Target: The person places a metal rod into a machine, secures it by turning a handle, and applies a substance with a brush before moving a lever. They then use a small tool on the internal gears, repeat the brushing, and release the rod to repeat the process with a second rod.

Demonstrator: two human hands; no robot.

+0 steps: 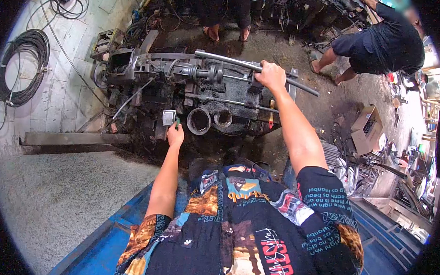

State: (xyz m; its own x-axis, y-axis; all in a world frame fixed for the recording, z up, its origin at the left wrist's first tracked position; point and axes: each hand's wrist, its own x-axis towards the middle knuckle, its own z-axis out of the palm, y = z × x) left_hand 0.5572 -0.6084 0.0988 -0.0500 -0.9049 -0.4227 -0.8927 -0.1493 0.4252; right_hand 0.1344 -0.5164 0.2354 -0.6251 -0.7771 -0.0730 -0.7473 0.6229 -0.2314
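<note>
A greasy, dark metal machine [231, 96] that looks like a lathe lies across the view in front of me. My right hand [272, 75] is closed round a long grey metal bar [228, 60], which slants over the machine's right half. Low on the machine's near side, my left hand [175, 134] has its fingers closed at a small green handle [177, 122]. Just beside that handle is a pale square metal block [169, 117]. Two round, open metal cylinders, a larger one [199, 121] and a smaller one [223, 119], sit right of my left hand.
Coiled black cable [22, 68] lies on the pale floor at left. One person [381, 46] bends over at upper right; another person's feet [212, 33] show beyond the machine. A cardboard box [367, 128] and metal scrap lie at right. Blue metal framing [97, 247] is below me.
</note>
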